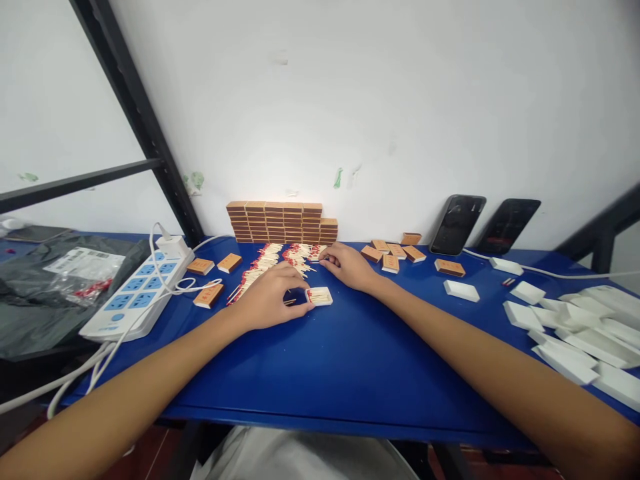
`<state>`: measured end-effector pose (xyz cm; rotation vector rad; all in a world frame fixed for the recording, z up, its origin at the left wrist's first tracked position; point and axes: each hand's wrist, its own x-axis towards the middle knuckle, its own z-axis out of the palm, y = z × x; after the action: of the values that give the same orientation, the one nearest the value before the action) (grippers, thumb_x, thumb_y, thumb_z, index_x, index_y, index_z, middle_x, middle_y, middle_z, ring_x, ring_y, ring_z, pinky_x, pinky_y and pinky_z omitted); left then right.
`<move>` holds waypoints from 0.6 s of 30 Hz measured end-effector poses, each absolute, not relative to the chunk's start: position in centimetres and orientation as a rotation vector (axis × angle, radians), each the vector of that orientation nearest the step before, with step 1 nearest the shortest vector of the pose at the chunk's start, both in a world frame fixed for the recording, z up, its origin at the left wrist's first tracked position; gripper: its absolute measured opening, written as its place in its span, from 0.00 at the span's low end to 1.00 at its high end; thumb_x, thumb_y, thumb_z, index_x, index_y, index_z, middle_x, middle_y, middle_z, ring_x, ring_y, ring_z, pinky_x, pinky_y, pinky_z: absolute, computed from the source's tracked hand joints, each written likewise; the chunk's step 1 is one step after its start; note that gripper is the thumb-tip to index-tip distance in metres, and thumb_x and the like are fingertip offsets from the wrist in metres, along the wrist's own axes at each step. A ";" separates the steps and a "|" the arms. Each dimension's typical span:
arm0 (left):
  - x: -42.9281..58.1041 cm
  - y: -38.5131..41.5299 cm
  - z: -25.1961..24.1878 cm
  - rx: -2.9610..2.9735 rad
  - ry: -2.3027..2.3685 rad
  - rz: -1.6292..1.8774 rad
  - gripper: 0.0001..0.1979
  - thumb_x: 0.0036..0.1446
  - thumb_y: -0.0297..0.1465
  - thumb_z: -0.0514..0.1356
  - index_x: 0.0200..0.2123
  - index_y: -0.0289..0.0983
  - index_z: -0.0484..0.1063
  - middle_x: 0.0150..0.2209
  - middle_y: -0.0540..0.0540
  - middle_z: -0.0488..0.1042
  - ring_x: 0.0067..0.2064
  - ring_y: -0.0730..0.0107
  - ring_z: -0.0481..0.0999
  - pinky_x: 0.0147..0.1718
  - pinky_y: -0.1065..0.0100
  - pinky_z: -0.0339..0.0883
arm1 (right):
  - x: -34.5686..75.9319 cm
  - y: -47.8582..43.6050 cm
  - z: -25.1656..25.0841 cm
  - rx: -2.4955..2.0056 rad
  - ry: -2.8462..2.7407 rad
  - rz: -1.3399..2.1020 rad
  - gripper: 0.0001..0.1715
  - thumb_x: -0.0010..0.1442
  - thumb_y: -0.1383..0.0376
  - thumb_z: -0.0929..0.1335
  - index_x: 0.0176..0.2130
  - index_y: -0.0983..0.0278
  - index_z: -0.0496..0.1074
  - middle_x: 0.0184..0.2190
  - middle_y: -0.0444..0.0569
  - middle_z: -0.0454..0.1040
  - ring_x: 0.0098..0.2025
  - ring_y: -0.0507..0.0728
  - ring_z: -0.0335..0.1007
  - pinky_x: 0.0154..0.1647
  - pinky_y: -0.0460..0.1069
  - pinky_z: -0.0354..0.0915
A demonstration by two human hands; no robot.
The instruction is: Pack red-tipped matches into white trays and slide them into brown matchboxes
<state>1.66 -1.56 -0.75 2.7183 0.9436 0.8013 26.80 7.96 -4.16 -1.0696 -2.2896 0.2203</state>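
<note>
A small white matchbox tray (324, 304) with red-tipped matches in it lies on the blue table. My left hand (273, 293) grips its left end between thumb and fingers. Behind it my right hand (351, 267) has its fingertips pinched together at the right edge of the loose matches; what is between them is too small to make out. A long heap of loose matches (267, 259) spreads behind my left hand, partly hidden by it, with another heap (299, 257) beside it. Against the wall stands a stacked block of closed matchboxes (275, 223).
Loose matchboxes (391, 263) lie right of centre, and several more (209, 295) at left. White empty trays (575, 327) pile up at far right. Two phones (457, 225) lean on the wall. A power strip (137, 293) with cables and a dark plastic bag (30, 293) occupy the left.
</note>
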 end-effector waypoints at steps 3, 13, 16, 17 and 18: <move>1.6 -1.5 -0.8 2.728 0.930 0.810 0.10 0.63 0.38 0.69 0.44 0.40 0.82 0.41 0.44 0.81 0.46 0.57 0.76 0.48 0.56 0.72 | 26.9 8.1 -4.1 -1.069 -2.304 0.246 0.04 0.67 0.68 0.70 0.41 0.65 0.77 0.33 0.46 0.71 0.33 0.53 0.64 0.37 0.48 0.58; 1.4 -1.1 -0.8 2.739 0.931 0.859 0.10 0.62 0.39 0.69 0.44 0.40 0.82 0.41 0.43 0.82 0.46 0.57 0.77 0.49 0.56 0.72 | 27.1 8.4 -4.2 -1.069 -2.293 0.278 0.03 0.68 0.67 0.69 0.40 0.64 0.75 0.34 0.45 0.71 0.33 0.53 0.64 0.36 0.47 0.57; 1.3 -0.9 -1.0 2.744 0.941 0.861 0.11 0.63 0.39 0.69 0.44 0.40 0.82 0.42 0.43 0.82 0.47 0.57 0.78 0.50 0.55 0.72 | 27.0 8.3 -4.1 -1.148 -2.303 0.281 0.04 0.68 0.67 0.70 0.39 0.65 0.75 0.35 0.47 0.72 0.34 0.53 0.65 0.37 0.48 0.58; 1.2 -0.9 -1.0 2.746 0.948 0.862 0.11 0.63 0.39 0.69 0.44 0.40 0.81 0.42 0.43 0.82 0.47 0.57 0.78 0.50 0.55 0.72 | 26.9 8.2 -4.0 -1.173 -2.317 0.276 0.04 0.68 0.67 0.70 0.38 0.65 0.75 0.35 0.48 0.72 0.34 0.54 0.66 0.37 0.48 0.59; 1.2 -0.8 -1.0 2.751 0.958 0.863 0.11 0.63 0.40 0.69 0.44 0.40 0.81 0.42 0.43 0.82 0.47 0.56 0.78 0.50 0.55 0.72 | 26.9 8.1 -3.9 -1.193 -2.336 0.267 0.05 0.69 0.66 0.69 0.38 0.65 0.74 0.36 0.48 0.72 0.35 0.54 0.67 0.38 0.48 0.59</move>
<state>1.15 -0.80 -1.03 2.7508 0.9577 0.8633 26.94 8.12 -3.86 -1.1934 -2.3363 0.2667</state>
